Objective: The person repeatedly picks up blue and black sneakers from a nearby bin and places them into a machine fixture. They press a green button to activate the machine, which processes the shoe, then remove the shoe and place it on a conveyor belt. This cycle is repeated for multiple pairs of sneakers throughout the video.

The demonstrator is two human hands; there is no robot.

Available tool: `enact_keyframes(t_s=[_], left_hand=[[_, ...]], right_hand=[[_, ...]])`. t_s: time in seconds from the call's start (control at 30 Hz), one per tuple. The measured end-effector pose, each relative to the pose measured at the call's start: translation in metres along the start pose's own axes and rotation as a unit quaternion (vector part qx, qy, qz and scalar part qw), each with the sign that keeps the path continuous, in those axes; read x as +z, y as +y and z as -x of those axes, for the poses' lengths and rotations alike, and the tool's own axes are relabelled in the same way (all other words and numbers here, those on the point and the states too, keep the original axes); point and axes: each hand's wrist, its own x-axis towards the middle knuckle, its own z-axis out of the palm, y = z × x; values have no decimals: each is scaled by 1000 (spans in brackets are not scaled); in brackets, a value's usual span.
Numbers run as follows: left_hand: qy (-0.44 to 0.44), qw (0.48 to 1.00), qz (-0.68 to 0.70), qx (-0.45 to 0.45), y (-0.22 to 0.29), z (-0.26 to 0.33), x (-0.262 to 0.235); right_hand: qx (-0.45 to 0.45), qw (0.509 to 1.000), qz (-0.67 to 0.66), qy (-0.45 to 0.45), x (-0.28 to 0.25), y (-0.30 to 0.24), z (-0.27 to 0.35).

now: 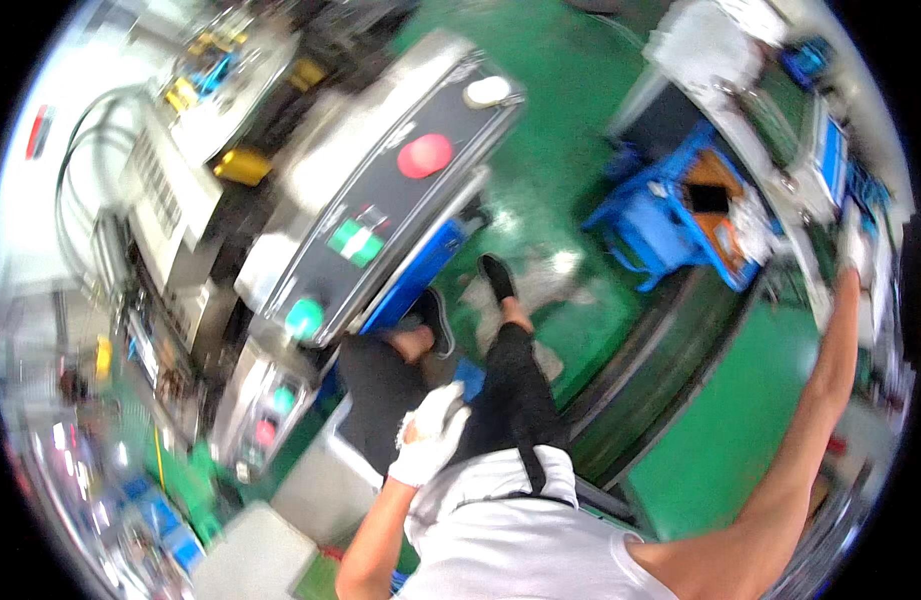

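Observation:
My left hand (432,437), in a white glove, hovers over my lap by my black-trousered thigh (515,400), fingers loosely extended and holding nothing I can make out. A small blue thing (469,379) lies just past its fingertips. My bare right arm stretches far to the right. My right hand (851,248), also gloved in white, reaches a cluttered workbench (820,150) there. It is blurred, so its grip is unclear. In front of my knees is a slanted black control panel (380,210) with a red round button (424,155), green buttons (303,317) and a white knob (487,92).
Blue plastic crates (670,225) stand on the green floor (570,130) at the right, under the bench. A dark curved band (670,350) crosses the floor. Grey machine housings, cables and yellow parts (242,165) fill the left. My black shoes (497,276) rest near the panel base.

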Motion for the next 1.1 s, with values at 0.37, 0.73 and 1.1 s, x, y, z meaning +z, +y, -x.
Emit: enact_keyframes(t_s=[0.37, 0.73, 1.1], left_hand=[[256, 950, 25, -175, -73, 162, -51], [393, 589, 128, -695, -241, 588, -28], [9, 587, 8, -809, -252, 585, 66]], right_hand=[[-299, 883, -212, -294, 352, 77, 436], [-547, 722, 149, -397, 368, -66, 588], [-530, 707, 316, -344, 324, -82, 600]])
